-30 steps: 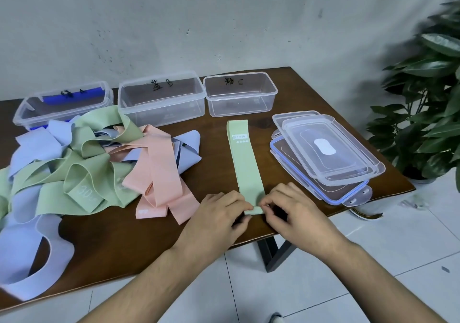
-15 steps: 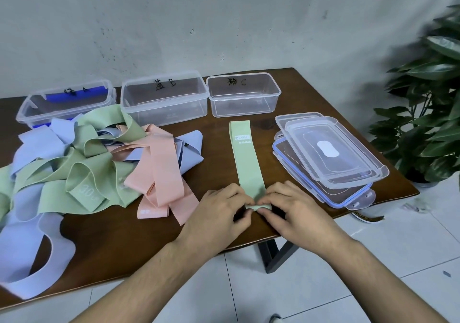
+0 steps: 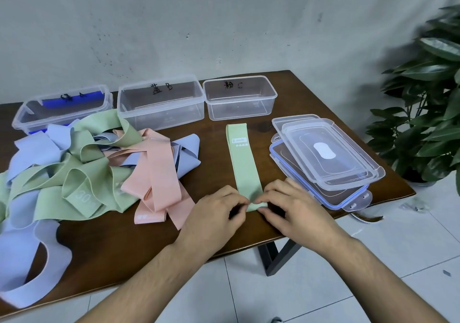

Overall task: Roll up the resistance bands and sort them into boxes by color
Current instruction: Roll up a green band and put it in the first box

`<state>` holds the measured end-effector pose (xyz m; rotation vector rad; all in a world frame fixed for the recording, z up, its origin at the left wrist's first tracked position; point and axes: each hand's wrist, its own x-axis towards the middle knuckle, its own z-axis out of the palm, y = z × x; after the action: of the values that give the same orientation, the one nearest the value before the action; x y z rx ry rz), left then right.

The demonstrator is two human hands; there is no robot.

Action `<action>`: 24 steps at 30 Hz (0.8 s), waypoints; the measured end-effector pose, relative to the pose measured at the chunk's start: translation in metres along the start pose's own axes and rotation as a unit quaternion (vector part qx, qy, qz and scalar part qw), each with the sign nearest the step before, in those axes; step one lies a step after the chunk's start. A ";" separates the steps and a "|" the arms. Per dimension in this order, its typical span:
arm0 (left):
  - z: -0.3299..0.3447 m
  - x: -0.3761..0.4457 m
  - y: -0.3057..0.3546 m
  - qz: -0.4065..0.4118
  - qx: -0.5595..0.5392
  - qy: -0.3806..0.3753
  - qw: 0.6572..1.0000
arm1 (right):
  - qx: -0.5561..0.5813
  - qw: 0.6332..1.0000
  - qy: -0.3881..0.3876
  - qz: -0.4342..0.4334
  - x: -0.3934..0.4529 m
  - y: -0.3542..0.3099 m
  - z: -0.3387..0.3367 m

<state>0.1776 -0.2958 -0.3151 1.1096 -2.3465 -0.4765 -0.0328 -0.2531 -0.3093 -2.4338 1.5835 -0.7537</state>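
Boxes: left box (image 3: 63, 108) holds something blue; middle box (image 3: 161, 103) and right box (image 3: 240, 97) show nothing inside. Left hand (image 3: 214, 213) and right hand (image 3: 293, 208) pinch the green band (image 3: 245, 163).

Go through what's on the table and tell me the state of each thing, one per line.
Green band: flat, near end being rolled.
Left hand: pinching that near end.
Right hand: pinching it too.
Band pile: tangled, unrolled; green, pink, blue.
Left box: open, lid off.
Box B: open, empty.
Box C: open, empty.
Lids: stacked beside the boxes.
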 end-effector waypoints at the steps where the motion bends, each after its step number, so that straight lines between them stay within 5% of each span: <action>1: 0.000 0.000 0.000 0.001 -0.002 0.003 1.000 | 0.006 1.000 0.004 0.003 0.000 0.001 0.001; 8: 0.001 -0.004 0.001 0.050 0.043 0.012 0.998 | 0.014 0.999 -0.003 0.032 0.002 0.005 0.005; 24: -0.002 0.006 -0.004 0.023 0.020 -0.022 0.999 | 0.000 0.999 -0.038 0.030 0.010 0.001 0.002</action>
<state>0.1776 -0.3034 -0.3137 1.0716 -2.4229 -0.4443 -0.0293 -0.2623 -0.3087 -2.3748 1.6202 -0.6439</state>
